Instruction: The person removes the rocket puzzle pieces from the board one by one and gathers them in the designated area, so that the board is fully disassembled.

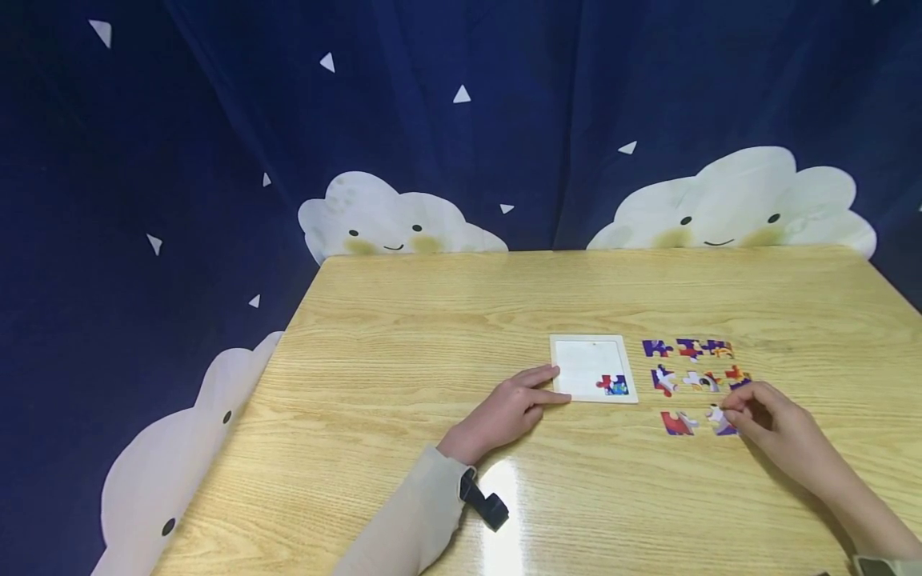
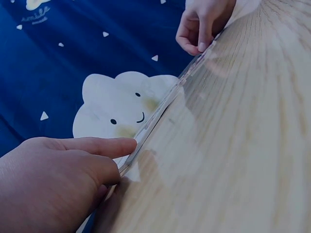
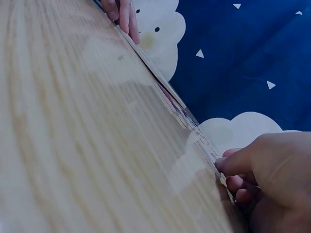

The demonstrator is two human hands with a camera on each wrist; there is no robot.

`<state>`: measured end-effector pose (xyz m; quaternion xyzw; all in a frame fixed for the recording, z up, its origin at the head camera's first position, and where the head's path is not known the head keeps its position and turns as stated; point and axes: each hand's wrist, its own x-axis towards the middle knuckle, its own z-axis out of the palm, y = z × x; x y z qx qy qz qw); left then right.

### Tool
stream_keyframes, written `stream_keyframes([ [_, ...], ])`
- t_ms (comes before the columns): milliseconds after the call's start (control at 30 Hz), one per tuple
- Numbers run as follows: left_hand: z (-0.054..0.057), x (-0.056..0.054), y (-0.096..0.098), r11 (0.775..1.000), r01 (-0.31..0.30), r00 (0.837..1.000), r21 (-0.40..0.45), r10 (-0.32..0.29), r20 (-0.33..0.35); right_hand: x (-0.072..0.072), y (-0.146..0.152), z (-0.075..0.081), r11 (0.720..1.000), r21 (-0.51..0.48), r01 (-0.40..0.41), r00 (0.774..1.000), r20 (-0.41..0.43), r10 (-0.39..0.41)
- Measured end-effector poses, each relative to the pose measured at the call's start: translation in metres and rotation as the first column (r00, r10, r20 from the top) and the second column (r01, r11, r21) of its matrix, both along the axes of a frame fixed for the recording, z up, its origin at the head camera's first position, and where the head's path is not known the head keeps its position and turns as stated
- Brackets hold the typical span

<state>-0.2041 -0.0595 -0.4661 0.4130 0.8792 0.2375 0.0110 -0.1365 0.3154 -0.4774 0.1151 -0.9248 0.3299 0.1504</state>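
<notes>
A white puzzle tray (image 1: 579, 362) lies on the table, with red and blue jigsaw pieces (image 1: 615, 386) fitted in its lower right corner. My left hand (image 1: 506, 410) rests at the tray's left side, straight fingertips touching its edge; the left wrist view shows that hand (image 2: 73, 170) low beside the thin tray rim. To the right of the tray, my right hand (image 1: 781, 428) pinches a purple and white puzzle piece (image 1: 723, 422) by its right edge, thumb and forefinger together. In the right wrist view these fingertips (image 3: 227, 164) are right at table level.
Several loose puzzle pieces lie in rows right of the tray, among them a red and white one (image 1: 679, 423) and a purple one (image 1: 656, 349). The wooden table (image 1: 403, 320) ends at a dark blue curtain (image 1: 403, 120) printed with clouds.
</notes>
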Motion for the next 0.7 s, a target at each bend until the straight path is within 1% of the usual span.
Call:
stream_keyframes([
  [167, -0.001, 0.000, -0.001, 1.000, 0.000, 1.000, -0.001, 0.000, 0.001, 0.001, 0.000, -0.002, 1.000, -0.011, 0.002, 1.000, 0.013, -0.001],
  [233, -0.001, 0.000, -0.001, 1.000, 0.002, 1.000, 0.002, -0.002, -0.001, 0.002, 0.000, -0.003, 1.000, -0.029, 0.006, 1.000, 0.027, -0.005],
  [333, -0.001, 0.000, -0.001, 1.000, 0.005, 1.000, 0.011, -0.005, -0.009, 0.002, 0.002, -0.004, 0.997, -0.069, 0.043, 0.997, 0.068, -0.039],
  [500, -0.002, -0.001, 0.000, 1.000, 0.013, 1.000, 0.014, -0.012, -0.024, 0.001, 0.003, 0.000, 0.985, -0.123, 0.120, 0.985, 0.135, -0.103],
  [567, -0.002, -0.002, 0.000, 1.000, 0.015, 1.000, 0.012, -0.015, -0.027, 0.000, 0.001, 0.003, 0.982, -0.136, 0.130, 0.984, 0.137, -0.111],
  [700, -0.002, -0.002, 0.000, 1.000, 0.014, 1.000, 0.007, -0.014, -0.026, -0.002, -0.007, 0.009, 0.985, -0.131, 0.113, 0.988, 0.120, -0.097],
])
